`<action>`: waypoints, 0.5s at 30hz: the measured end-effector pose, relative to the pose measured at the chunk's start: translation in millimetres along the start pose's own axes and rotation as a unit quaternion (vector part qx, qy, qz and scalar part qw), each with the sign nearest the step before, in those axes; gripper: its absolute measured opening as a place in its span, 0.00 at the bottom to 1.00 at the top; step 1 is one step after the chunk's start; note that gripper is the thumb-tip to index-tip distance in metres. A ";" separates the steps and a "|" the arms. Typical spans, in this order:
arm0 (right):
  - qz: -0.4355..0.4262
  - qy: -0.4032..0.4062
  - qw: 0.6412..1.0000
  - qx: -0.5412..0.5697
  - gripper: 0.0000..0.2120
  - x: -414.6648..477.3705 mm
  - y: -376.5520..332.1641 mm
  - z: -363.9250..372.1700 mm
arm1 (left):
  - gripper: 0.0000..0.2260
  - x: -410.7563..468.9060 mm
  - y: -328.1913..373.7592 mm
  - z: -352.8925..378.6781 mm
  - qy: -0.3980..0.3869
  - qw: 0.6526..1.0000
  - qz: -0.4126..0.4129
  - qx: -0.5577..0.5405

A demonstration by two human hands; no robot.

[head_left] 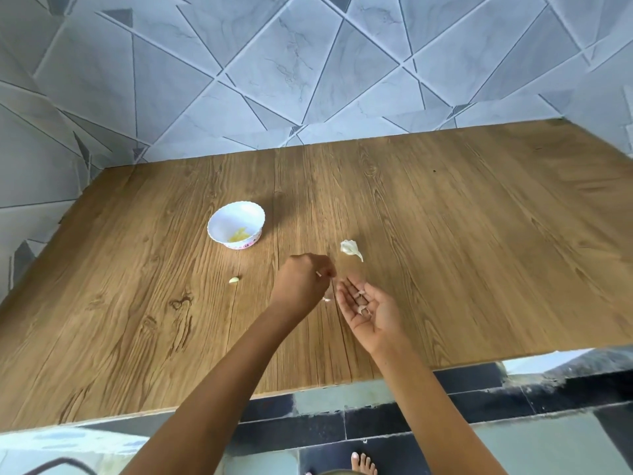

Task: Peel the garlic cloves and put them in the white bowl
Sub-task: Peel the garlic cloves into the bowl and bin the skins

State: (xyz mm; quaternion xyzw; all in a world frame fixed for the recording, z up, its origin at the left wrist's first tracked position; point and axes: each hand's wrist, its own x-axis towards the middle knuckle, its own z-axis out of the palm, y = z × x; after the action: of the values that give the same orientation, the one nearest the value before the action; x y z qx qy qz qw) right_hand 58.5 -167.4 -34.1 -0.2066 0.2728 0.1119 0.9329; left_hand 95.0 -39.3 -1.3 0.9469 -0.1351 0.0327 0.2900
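A white bowl [236, 226] with a scalloped rim stands on the wooden table [445, 234] and holds some yellowish peeled garlic. A single clove [233, 280] lies on the table to the left of my hands. A piece of garlic bulb with papery skin [350, 249] lies beyond my right hand. My left hand [301, 284] is curled, knuckles up, pinching a small scrap of skin. My right hand [368, 308] lies palm up with straight fingers, and a few bits of skin rest on it.
A tiled wall with grey triangle patterns rises behind and to the left of the table. The table's near edge runs just under my forearms. Below it are a dark tiled floor and a bare foot [363, 464].
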 end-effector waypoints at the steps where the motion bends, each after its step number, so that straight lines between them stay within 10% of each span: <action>1: -0.005 0.008 1.000 -0.007 0.11 -0.1 -1.0 -1.3 | 0.09 1.1 -3.9 0.7 -0.034 0.999 0.000 0.018; 9: -0.024 0.046 0.998 -0.041 0.12 -1.5 -6.0 -3.9 | 0.08 -0.5 -6.9 18.4 -0.122 0.987 0.039 0.100; 15: -0.009 0.060 0.998 -0.028 0.09 -0.1 0.1 1.5 | 0.09 -0.4 6.0 7.7 -0.092 0.988 0.059 -0.105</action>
State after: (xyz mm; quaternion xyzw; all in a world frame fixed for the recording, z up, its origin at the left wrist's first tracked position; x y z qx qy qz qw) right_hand 59.1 -166.7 -33.0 -0.2419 0.3234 0.0989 0.9095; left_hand 92.8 -48.3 -4.5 0.9004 -0.2195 -0.0516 0.3720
